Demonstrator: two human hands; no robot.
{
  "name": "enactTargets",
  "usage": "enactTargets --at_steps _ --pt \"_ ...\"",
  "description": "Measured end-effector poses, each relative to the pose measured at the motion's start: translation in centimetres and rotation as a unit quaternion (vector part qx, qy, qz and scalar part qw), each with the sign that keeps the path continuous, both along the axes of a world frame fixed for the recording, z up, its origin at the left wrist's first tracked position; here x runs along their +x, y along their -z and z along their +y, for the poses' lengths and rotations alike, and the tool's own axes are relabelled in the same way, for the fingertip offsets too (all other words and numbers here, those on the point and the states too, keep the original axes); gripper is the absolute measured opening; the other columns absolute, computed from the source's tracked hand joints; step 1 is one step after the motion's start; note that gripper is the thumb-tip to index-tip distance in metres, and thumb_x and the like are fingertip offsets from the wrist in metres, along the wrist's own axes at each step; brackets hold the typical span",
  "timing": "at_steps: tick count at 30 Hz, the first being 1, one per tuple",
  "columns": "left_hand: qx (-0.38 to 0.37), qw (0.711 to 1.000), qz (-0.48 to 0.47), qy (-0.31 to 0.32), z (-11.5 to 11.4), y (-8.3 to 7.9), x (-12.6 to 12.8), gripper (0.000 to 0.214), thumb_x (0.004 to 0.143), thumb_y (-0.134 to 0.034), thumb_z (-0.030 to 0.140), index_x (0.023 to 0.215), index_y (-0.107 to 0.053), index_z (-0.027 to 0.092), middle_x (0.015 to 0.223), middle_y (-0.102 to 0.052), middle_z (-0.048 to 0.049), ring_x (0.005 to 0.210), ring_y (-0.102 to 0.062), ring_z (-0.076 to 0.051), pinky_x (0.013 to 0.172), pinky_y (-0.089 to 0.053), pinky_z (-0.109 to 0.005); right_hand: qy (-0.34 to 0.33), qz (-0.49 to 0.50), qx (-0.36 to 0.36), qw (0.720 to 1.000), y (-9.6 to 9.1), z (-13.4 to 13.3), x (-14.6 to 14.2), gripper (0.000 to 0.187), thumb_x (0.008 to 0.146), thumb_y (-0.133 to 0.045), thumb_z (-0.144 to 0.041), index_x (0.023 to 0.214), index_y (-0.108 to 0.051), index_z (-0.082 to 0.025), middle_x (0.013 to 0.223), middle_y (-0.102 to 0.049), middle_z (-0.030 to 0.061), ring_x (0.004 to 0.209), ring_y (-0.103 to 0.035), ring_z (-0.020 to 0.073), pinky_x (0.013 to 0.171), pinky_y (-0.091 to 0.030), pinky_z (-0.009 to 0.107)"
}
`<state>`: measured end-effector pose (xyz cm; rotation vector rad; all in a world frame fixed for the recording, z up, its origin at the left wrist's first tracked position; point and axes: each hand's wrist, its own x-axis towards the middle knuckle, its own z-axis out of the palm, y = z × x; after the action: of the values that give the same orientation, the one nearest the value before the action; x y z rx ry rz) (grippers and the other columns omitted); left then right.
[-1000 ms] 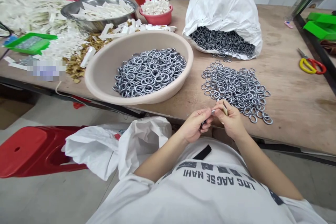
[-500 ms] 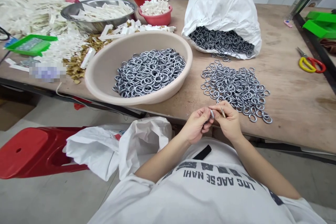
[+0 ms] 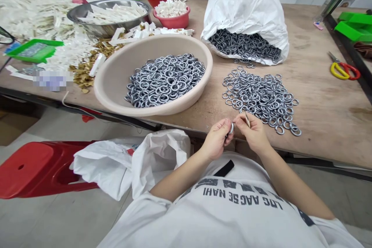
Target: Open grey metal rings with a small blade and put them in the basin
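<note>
My left hand [image 3: 215, 141] is closed in a pinch on a grey ring [image 3: 231, 128], just off the table's front edge. Close beside it, my right hand [image 3: 255, 135] is closed, with a thin, flat, light-coloured piece [image 3: 247, 120] sticking up between its fingers. I cannot make out exactly what that piece is. The fingertips of the two hands almost meet at the ring. Beyond my hands a loose pile of grey rings [image 3: 258, 93] lies on the wooden table [image 3: 328, 120]. To its left stands a wide beige basin [image 3: 110, 85] holding many similar rings.
A white sack [image 3: 244, 4] lies with its mouth toward me, spilling rings. Scissors [image 3: 343, 70] lie at right. A steel bowl [image 3: 101, 27], a red bowl [image 3: 171, 21] and heaps of white strips [image 3: 29, 11] crowd the left. Below are a red stool [image 3: 31, 166] and an open white bag [image 3: 157, 155].
My fingertips have drawn slightly apart, the right hand shifting a little to the right and its thin piece turning. The left hand still pinches the ring. The basin, pile and sack stay put.
</note>
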<state>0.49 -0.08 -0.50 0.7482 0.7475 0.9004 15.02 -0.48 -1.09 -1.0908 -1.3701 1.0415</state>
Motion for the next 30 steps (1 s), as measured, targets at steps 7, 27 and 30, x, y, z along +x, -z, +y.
enactTargets --at_steps 7,27,30 --pt "-0.033 0.998 -0.013 -0.057 0.3 -0.4 -0.1 0.051 0.082 -0.066 0.062 0.07 -0.045 0.017 0.056 -0.039 0.0067 0.042 -0.031 -0.003 0.039 -0.019 -0.016 0.02 -0.298 0.091 0.95 -1.2 -1.4 0.4 0.034 0.09 -0.063 -0.051 0.079 -0.06 -0.02 0.071 -0.055 -0.0013 0.066 -0.047 0.0126 0.061 -0.031 0.027" --pt "-0.016 0.996 0.001 -0.086 1.1 0.0 -3.0 0.035 0.085 -0.068 0.046 0.099 -0.067 0.013 0.072 -0.061 -0.0012 0.048 -0.044 -0.004 0.041 -0.023 -0.016 0.057 -0.642 0.0 0.764 -2.2 8.1 -1.6 0.024 0.096 -0.052 -0.035 0.107 -0.066 -0.019 0.108 -0.068 0.0128 0.089 -0.066 0.0272 0.068 -0.041 0.032" --pt "-0.034 0.993 -0.016 -0.112 1.5 0.0 -3.6 0.032 0.084 -0.07 0.043 0.1 -0.066 0.015 0.078 -0.064 -0.0018 0.05 -0.048 -0.005 0.04 -0.024 -0.016 0.048 -0.577 0.009 0.815 -2.5 8.0 -1.7 0.018 0.095 -0.05 -0.024 0.099 -0.065 -0.017 0.106 -0.066 0.013 0.089 -0.064 0.0256 0.07 -0.041 0.032"
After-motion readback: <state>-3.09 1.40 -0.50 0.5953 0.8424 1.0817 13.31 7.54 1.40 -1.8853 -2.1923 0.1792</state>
